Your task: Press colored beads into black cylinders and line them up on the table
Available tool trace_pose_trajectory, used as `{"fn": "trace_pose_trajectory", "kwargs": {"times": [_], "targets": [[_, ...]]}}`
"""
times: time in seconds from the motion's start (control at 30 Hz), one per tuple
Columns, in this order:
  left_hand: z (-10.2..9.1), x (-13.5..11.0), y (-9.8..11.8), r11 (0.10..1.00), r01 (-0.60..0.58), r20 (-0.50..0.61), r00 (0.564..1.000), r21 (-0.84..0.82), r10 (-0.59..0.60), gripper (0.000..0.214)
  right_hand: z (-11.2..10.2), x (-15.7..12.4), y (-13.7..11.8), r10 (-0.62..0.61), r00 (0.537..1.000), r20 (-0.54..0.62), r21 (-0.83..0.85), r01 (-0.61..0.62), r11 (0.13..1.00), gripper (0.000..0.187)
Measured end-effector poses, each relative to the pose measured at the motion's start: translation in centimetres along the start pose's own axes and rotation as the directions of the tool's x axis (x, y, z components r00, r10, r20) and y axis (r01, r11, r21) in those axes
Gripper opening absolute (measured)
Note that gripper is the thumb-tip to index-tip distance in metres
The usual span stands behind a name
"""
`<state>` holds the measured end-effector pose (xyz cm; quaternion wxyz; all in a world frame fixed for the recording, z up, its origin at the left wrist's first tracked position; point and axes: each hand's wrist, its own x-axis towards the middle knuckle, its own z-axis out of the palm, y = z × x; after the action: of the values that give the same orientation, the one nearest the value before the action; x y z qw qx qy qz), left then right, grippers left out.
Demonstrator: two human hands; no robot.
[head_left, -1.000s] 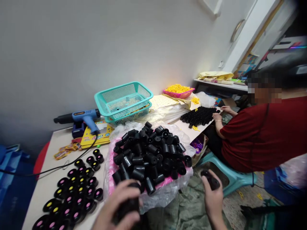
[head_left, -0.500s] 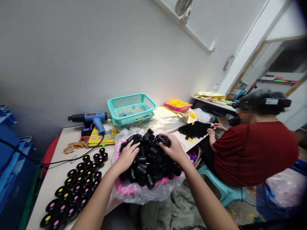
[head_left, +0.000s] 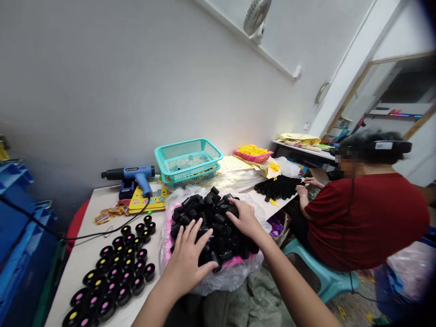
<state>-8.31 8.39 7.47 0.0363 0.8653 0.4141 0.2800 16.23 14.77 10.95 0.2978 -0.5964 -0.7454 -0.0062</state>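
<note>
A heap of small black plastic cylinders [head_left: 218, 227] fills a pink basket [head_left: 167, 240] lined with clear plastic, right in front of me. My left hand [head_left: 189, 254] is open over the near left side of the heap, its fingers spread and the thumb apart. On the far right side of the heap, my right hand [head_left: 245, 219] curls its thumb and forefinger about a black cylinder [head_left: 233, 209], which the fingers partly cover. Rows of short black round pieces [head_left: 114, 272] with yellow or pink centres stand on the table to the left.
A blue heat gun [head_left: 136, 175] lies on a yellow box [head_left: 150, 202], its cable running left. Stacked turquoise baskets [head_left: 189, 159] stand behind the heap. Past them is a pink basket of yellow pieces [head_left: 254, 152]. A person in red [head_left: 368, 218] sits at right by black pieces [head_left: 277, 186].
My left hand has drawn back toward me, and its fingers have spread wider. My right hand has lowered slightly onto the heap. The view has shifted a little.
</note>
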Motion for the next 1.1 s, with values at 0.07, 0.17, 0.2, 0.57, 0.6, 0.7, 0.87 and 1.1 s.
{"fn": "trace_pose_trajectory", "kwargs": {"times": [0.07,0.17,0.2,0.57,0.6,0.7,0.87,1.1], "targets": [[0.3,0.0,0.2,0.999,-0.013,-0.013,1.0,0.036,0.013,0.069,0.3,0.1,-0.1,-0.016,1.0,0.006,-0.014,0.016,1.0,0.042],[0.5,-0.2,0.8,0.996,-0.057,-0.044,0.997,0.075,0.06,0.069,0.6,0.2,0.1,-0.052,0.999,-0.017,-0.028,0.051,0.998,0.041],[0.6,-0.2,1.1,0.993,-0.072,-0.047,0.996,0.089,0.077,0.07,0.7,0.1,0.2,-0.064,0.998,-0.027,-0.027,0.063,0.998,0.041],[1.9,-0.5,2.0,0.993,-0.038,0.016,0.999,0.111,0.037,0.079,-0.6,-3.0,1.5,-0.089,0.986,-0.138,-0.076,0.079,0.994,0.046],[2.0,-0.5,1.8,0.994,-0.03,0.02,0.999,0.104,0.028,0.077,-0.8,-3.5,1.8,-0.087,0.987,-0.136,-0.082,0.077,0.994,0.046],[2.1,-0.6,1.4,0.996,-0.02,0.026,1.0,0.086,0.017,0.072,-1.0,-5.0,2.8,-0.067,0.984,-0.163,-0.08,0.054,0.995,0.046],[2.5,-1.4,1.4,0.997,-0.03,-0.014,0.999,0.077,0.031,0.077,-0.8,-7.3,4.7,-0.007,0.972,-0.234,-0.026,0.001,1.0,0.048],[-1.1,2.9,-2.7,0.982,0.137,-0.231,0.959,-0.127,-0.164,0.051,-0.3,-8.5,5.5,0.044,0.962,-0.27,-0.027,-0.053,0.998,0.049]]}}
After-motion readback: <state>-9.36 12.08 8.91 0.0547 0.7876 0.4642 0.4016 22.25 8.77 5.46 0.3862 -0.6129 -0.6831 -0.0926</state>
